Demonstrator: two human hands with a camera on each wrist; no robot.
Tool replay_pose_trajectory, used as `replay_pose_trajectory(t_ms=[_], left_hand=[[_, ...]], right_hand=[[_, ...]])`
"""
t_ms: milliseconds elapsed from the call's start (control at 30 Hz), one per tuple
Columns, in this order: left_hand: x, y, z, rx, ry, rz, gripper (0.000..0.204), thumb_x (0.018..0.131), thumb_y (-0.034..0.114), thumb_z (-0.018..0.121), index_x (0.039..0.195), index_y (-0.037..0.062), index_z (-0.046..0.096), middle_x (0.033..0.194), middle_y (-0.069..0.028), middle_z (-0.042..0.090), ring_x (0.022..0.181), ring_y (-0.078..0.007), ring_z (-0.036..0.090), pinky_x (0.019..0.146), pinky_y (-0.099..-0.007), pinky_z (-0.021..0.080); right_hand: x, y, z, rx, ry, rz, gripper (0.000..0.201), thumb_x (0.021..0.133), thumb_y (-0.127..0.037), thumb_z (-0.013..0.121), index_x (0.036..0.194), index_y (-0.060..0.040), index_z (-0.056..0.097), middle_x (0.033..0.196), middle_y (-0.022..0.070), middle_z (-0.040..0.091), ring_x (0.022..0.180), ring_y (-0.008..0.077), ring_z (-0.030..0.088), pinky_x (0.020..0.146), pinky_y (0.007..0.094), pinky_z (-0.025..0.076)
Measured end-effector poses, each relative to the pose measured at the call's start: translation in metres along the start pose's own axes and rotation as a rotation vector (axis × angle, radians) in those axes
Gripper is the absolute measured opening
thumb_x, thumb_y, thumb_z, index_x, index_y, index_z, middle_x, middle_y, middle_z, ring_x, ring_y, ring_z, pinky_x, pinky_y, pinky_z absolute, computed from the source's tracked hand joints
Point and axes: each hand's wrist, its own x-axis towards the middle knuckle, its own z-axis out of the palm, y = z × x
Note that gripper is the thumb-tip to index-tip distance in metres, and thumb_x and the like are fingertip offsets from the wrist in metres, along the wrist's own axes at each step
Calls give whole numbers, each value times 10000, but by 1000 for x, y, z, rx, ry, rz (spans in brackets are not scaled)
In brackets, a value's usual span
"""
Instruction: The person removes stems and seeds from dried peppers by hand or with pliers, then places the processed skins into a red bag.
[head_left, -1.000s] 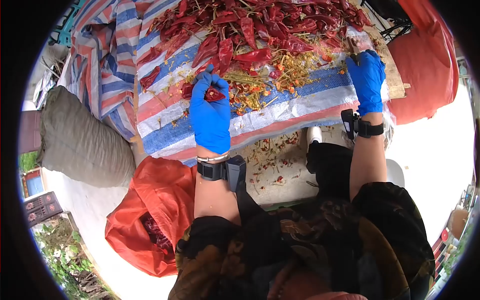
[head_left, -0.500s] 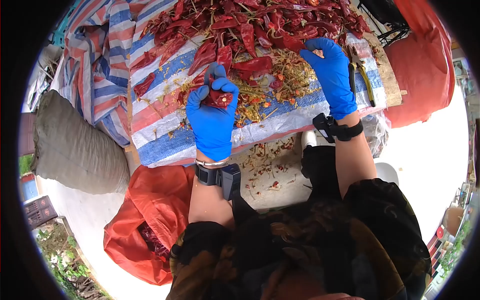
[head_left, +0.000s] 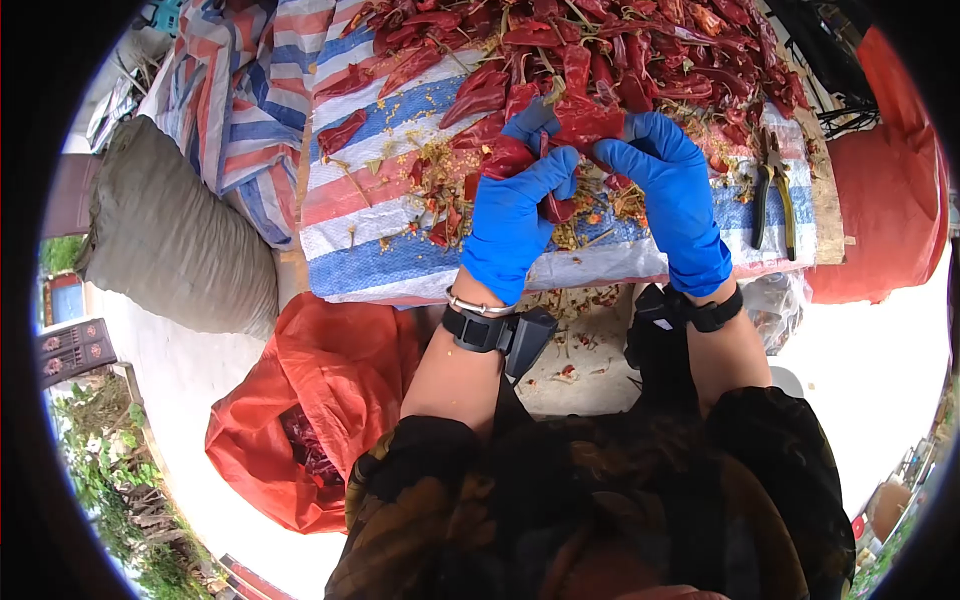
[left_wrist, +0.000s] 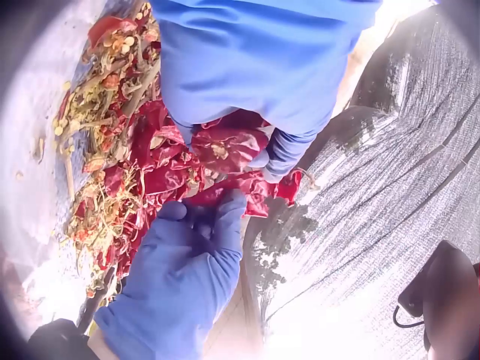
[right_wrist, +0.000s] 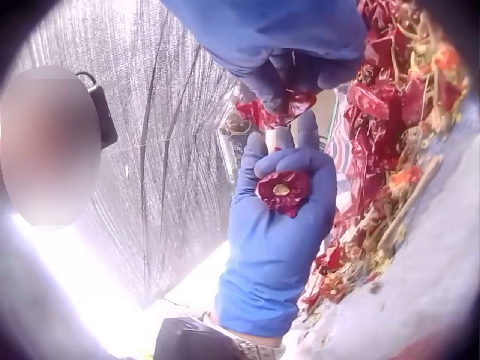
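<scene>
In the head view both blue-gloved hands meet over the front of the striped sheet. My left hand (head_left: 515,215) holds dried red chili peppers (head_left: 508,158) in its curled fingers. One pepper's cut, hollow end (right_wrist: 283,191) faces out of the palm in the right wrist view. Close beside it, my right hand (head_left: 680,205) pinches another dried chili (head_left: 587,122), which stretches across to the left fingertips. In the left wrist view that chili (left_wrist: 214,193) shows between the right thumb and fingers. Pliers (head_left: 787,205) with yellow and black handles lie to the right of my right hand.
A heap of dried chilies (head_left: 680,55) covers the back of the striped sheet (head_left: 375,270). Seeds and stems (head_left: 430,195) litter its front. An open red sack (head_left: 340,370) with chilies stands at lower left, a grey-green sack (head_left: 180,230) beyond it, another red sack (head_left: 890,210) at right.
My right hand has left the pliers on the sheet, reached to the heap, and come left with a chili to meet my left hand. The left hand keeps its chilies.
</scene>
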Motion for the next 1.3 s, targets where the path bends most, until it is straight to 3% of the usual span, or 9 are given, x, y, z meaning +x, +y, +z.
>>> replay_pose_trajectory(t_ms=[233,400,533,600,667,767,1000,1167,1300], left_hand=[[-1,6,1,328,203,-70,282,800,105,639,1069,60,569,743,4,602,513,-58,479,454,-184,378],[0,0,0,598,224,-22,167,812,145,608,954,56,609,723,2,592,518,-57,491,433,-203,380],[1,-11,-4,604,135,126,171,801,125,612,953,46,607,721,7,599,496,-51,487,400,-200,362],[0,-6,-2,651,142,-36,193,770,56,649,955,18,607,882,-47,624,814,-114,572,742,-246,477],[1,-9,-3,579,81,9,210,770,52,646,974,20,606,891,-44,626,811,-110,573,739,-243,475],[5,-11,-1,456,18,8,225,773,51,644,993,22,604,911,-42,628,814,-103,575,746,-237,472],[7,-13,-2,322,-29,-97,221,787,70,653,996,19,599,941,-39,625,857,-102,576,778,-236,475],[1,-16,4,411,11,-22,226,787,66,652,1001,22,593,964,-37,622,861,-103,575,773,-235,475],[1,-15,4,420,-23,-45,173,797,60,639,959,30,587,964,-40,618,853,-106,573,765,-240,472]], right_hand=[[-1,-9,0,-252,-292,232,323,739,-139,710,1021,-46,584,914,24,573,807,95,517,732,239,428],[0,-22,7,-590,-247,-466,605,709,-107,696,1265,-146,458,1166,44,510,1033,185,495,883,313,401],[8,-7,8,-632,-317,-543,368,726,-74,670,1082,-154,622,1063,95,567,1051,233,502,869,315,430],[6,-8,6,-573,-293,-536,218,781,-49,604,986,-99,662,1029,91,590,1019,208,529,861,312,438],[4,-10,6,-40,-224,-208,164,832,-55,540,943,-32,658,987,84,619,934,181,575,851,302,441],[2,-14,10,146,-196,6,183,866,-63,490,930,22,639,930,83,643,867,169,601,847,293,444],[1,-1,8,253,-225,44,207,875,-94,482,980,27,613,921,99,646,868,183,605,858,284,440],[-3,6,7,842,-235,430,270,900,-193,472,1011,23,590,981,113,624,931,200,581,851,317,455],[0,12,4,990,-263,500,278,892,-247,510,1046,-19,552,1010,95,610,940,197,582,835,317,471]])
